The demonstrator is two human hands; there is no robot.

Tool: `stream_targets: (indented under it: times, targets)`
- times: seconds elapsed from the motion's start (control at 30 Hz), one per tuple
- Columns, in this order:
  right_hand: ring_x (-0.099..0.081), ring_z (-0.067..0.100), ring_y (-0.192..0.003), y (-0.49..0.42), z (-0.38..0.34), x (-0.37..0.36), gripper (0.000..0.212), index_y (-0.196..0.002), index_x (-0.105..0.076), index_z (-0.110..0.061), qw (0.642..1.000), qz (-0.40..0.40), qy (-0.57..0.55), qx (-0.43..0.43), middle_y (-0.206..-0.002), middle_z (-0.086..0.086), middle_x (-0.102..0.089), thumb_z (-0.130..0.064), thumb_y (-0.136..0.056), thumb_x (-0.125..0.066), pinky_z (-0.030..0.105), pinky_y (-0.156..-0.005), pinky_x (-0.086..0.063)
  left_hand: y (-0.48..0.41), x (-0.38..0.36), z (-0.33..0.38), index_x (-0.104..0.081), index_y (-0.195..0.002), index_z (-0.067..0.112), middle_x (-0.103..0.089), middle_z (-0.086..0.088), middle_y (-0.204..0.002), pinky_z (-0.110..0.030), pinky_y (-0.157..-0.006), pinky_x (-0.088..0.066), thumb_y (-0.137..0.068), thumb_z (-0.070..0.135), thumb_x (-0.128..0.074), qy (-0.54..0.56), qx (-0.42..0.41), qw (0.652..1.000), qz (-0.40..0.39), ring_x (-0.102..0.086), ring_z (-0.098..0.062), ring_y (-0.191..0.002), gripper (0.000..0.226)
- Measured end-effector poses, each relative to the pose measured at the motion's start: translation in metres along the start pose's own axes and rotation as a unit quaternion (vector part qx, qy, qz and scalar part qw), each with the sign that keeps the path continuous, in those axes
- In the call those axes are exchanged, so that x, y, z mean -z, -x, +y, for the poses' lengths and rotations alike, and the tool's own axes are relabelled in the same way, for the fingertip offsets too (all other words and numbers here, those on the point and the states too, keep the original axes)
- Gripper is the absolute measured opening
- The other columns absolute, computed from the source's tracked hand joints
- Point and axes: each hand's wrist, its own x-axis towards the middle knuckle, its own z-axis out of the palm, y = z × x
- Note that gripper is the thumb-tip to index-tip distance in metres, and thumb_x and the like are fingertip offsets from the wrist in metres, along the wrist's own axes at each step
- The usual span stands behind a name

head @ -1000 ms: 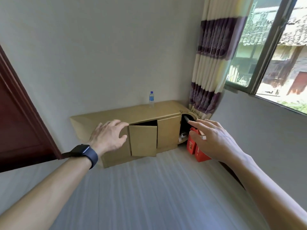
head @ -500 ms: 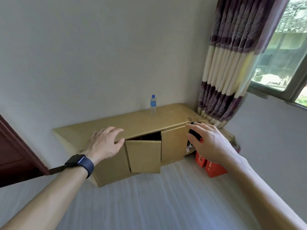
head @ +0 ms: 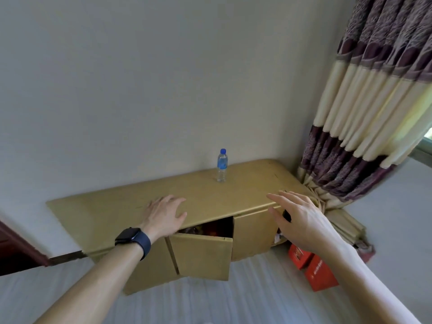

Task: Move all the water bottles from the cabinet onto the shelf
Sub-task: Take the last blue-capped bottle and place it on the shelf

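Below the left hand point(head: 163, 215), behind the half-open door point(head: 201, 258) of the cabinet point(head: 105, 206), the dark inside shows only reddish shapes that cannot be made out. Both hands are empty, fingers spread: the left over the top's front edge, the right hand point(head: 301, 218) over its right end. One water bottle point(head: 222, 166) stands upright on the top beyond and between them. Red boxes point(head: 320, 274) sit on the floor under the right wrist, a curtain point(head: 374, 113) beyond
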Motion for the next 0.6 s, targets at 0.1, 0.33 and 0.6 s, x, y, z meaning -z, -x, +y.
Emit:
stream_targets:
  times: [0.1,0.33,0.6]
  targets:
    - [-0.024,0.014,-0.145,-0.058,0.018,-0.014,0.046,-0.144,-0.04,-0.046,1.0,0.0,-0.002,-0.02,-0.153,-0.013,-0.038,-0.053,-0.098,-0.039,0.035,-0.115,-0.025,-0.075,-0.012,0.009,-0.039,-0.147,0.036,-0.041,0.008,-0.152,-0.043,-0.111,-0.033,-0.097,0.052,-0.042,-0.005,-0.031,1.0,-0.001,-0.04,-0.021,-0.138,0.053]
    - [-0.026,0.015,-0.143,-0.183,0.063,-0.051,0.046,-0.144,-0.039,-0.045,0.998,-0.037,-0.009,-0.056,-0.152,-0.012,-0.039,-0.053,-0.099,-0.04,0.037,-0.113,-0.028,-0.228,-0.045,0.034,-0.04,-0.146,0.032,-0.044,0.003,-0.149,-0.044,-0.109,-0.035,-0.096,0.046,-0.043,0.024,-0.058,0.995,-0.076,-0.045,-0.024,-0.134,0.052]
    - [-0.031,0.016,-0.142,-0.316,0.128,-0.161,0.05,-0.148,-0.035,-0.042,0.981,-0.18,-0.028,-0.063,-0.152,-0.007,-0.041,-0.05,-0.099,-0.04,0.034,-0.11,-0.036,-0.341,-0.101,0.036,-0.036,-0.147,0.033,-0.042,0.003,-0.15,-0.04,-0.106,-0.039,-0.097,0.049,-0.044,0.085,-0.006,0.986,-0.143,-0.046,-0.022,-0.132,0.053]
